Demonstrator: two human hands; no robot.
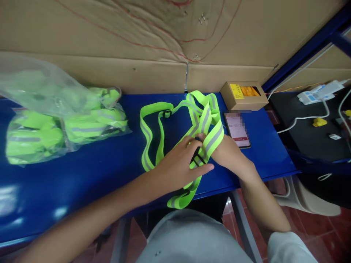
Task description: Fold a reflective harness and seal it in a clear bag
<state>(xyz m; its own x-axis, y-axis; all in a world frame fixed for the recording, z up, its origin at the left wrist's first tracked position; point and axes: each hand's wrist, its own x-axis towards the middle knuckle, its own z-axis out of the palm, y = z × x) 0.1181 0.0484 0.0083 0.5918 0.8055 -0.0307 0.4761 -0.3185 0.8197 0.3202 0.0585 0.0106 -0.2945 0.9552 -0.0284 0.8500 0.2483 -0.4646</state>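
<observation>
A neon-green reflective harness (148,137), made of straps with a grey stripe, lies loosely looped over the table. My left hand (179,160) is closed on its straps beside a black buckle (197,157), fingers curled over them and thumb sticking out to the right. From the right, my right hand (226,151) reaches under a strap loop that crosses it. Its fingers are mostly hidden behind the straps, close to my left fingertips, and appear to grip them. One strap end hangs at the table's front edge. Another black slider (167,113) sits on the far left loop.
Clear plastic bags (35,138) of green reflective straps lie on the left of the blue table (115,171). Rear right stand a cardboard box (244,95) with orange contents and a phone (237,129) showing a timer. A power strip (320,92) rests on a black surface.
</observation>
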